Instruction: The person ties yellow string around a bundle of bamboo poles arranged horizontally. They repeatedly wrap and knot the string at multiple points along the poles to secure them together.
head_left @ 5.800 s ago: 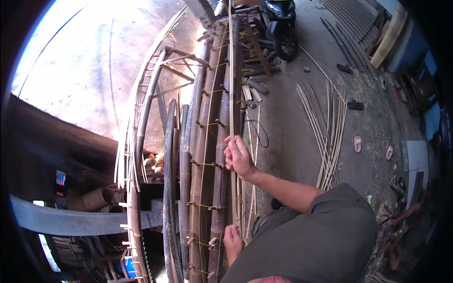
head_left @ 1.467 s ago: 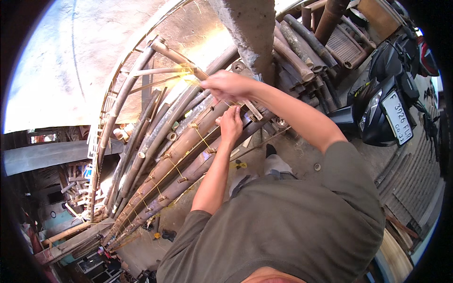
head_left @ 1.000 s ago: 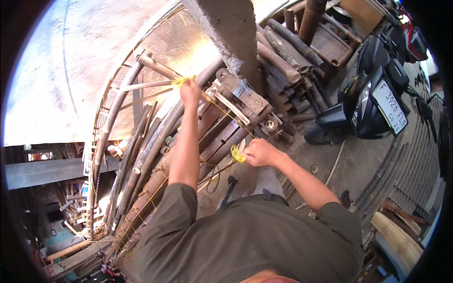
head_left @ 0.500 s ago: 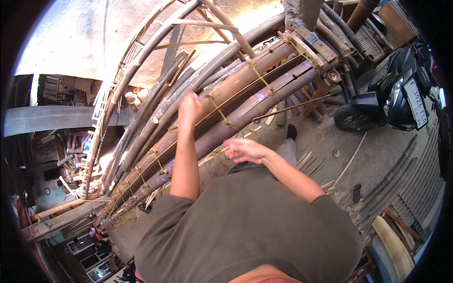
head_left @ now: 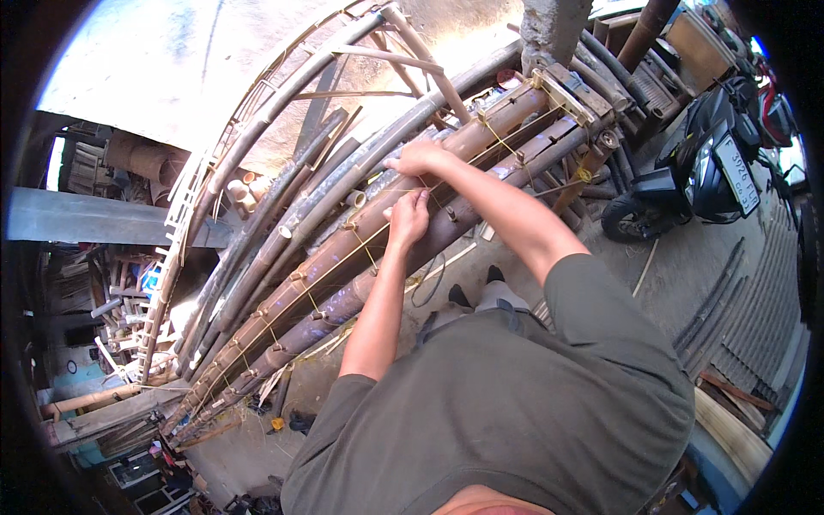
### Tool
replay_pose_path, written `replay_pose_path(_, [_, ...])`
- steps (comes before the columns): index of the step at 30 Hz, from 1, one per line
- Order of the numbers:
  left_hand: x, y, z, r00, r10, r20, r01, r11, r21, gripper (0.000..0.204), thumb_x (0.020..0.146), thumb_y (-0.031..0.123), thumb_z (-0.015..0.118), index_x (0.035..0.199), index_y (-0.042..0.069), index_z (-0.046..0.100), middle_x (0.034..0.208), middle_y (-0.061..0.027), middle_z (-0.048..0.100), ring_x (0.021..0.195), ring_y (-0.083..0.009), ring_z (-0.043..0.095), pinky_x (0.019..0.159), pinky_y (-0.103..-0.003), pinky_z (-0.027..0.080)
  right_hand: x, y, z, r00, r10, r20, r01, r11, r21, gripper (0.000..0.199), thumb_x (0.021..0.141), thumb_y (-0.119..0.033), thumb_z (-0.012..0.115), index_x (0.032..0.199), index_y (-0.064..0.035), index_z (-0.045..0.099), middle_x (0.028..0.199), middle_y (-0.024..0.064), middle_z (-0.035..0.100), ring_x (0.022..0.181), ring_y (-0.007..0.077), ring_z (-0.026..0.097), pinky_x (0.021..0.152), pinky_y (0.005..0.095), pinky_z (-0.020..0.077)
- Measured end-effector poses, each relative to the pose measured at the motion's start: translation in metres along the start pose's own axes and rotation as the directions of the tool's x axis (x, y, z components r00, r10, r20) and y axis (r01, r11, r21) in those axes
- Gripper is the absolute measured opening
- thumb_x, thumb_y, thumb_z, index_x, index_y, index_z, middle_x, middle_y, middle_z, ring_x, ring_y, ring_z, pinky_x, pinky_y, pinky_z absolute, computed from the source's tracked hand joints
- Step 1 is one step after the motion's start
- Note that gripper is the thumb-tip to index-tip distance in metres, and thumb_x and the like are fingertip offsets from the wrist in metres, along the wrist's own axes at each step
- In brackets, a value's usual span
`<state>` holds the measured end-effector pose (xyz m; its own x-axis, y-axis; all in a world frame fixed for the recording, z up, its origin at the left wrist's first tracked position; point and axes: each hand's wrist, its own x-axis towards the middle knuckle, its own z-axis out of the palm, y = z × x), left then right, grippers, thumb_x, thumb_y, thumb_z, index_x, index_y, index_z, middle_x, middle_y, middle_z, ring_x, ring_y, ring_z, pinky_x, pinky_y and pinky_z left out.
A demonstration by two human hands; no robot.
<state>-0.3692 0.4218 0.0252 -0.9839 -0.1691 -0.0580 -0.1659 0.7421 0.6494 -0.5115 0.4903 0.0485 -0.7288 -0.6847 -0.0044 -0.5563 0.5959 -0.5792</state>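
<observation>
Two long brown bamboo poles, the far pole (head_left: 382,219) and the near pole (head_left: 343,302), run side by side. Yellowish cord (head_left: 369,254) crosses between them at intervals, tied around short pegs (head_left: 520,158). My left hand (head_left: 409,216) is closed above the gap between the poles, fingers pressed together; a thin strand may be in them. Just beyond it, my right hand (head_left: 419,159) reaches across both poles and curls closed at the far pole's outer side. What it grips, if anything, is hidden.
A concrete post (head_left: 554,33) stands by the poles' right end. More bamboo poles (head_left: 283,249) and a curved bamboo frame (head_left: 257,112) lie beyond. To the right are a black motorcycle (head_left: 687,180) and corrugated sheets (head_left: 755,330). Thin strips are on the floor below.
My right hand has reached from near my body across to the far pole. My left hand has shifted right and slightly nearer. My body and view have moved a little along the poles.
</observation>
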Motion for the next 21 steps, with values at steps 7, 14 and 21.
replay_pose_path(7, [-0.003,-0.017,0.012,0.994,-0.012,-0.107,-0.01,0.979,-0.201,0.03,0.097,0.029,0.049,0.102,0.007,0.07,0.096,-0.0157,0.069,0.094,-0.033,0.066,0.088,-0.041,0.044,-0.16,-0.028,-0.032,0.795,-0.468,0.386,0.2,0.803,0.561,0.038,0.094,-0.029,0.055,0.07,0.0001,0.057,0.057,0.0118,0.052,0.057,0.0119,0.049,0.059,0.037,0.0444])
replay_pose_path(14, [0.057,0.037,-0.067,0.976,0.047,-0.21,-0.146,0.861,-0.487,0.029,0.101,0.024,0.051,0.1,0.001,0.067,0.079,-0.0046,0.065,0.073,-0.0096,0.06,0.068,-0.023,0.048,-0.191,-0.02,0.019,0.838,-0.38,0.391,-0.083,0.62,0.78,0.047,0.096,-0.04,0.051,0.071,-0.0021,0.063,0.06,0.0072,0.061,0.055,0.0161,0.056,0.055,0.0346,0.0442])
replay_pose_path(21, [0.15,-0.101,0.012,0.974,0.0,-0.226,0.053,0.973,0.225,0.031,0.092,0.032,0.053,0.091,0.005,0.069,0.086,-0.0206,0.067,0.083,-0.0308,0.066,0.077,-0.041,0.05,-0.213,-0.001,0.041,0.832,-0.176,0.527,0.096,0.98,0.176,0.033,0.087,-0.035,0.056,0.079,-0.0061,0.071,0.081,0.0182,0.069,0.076,0.0356,0.066,0.072,0.0456,0.0503])
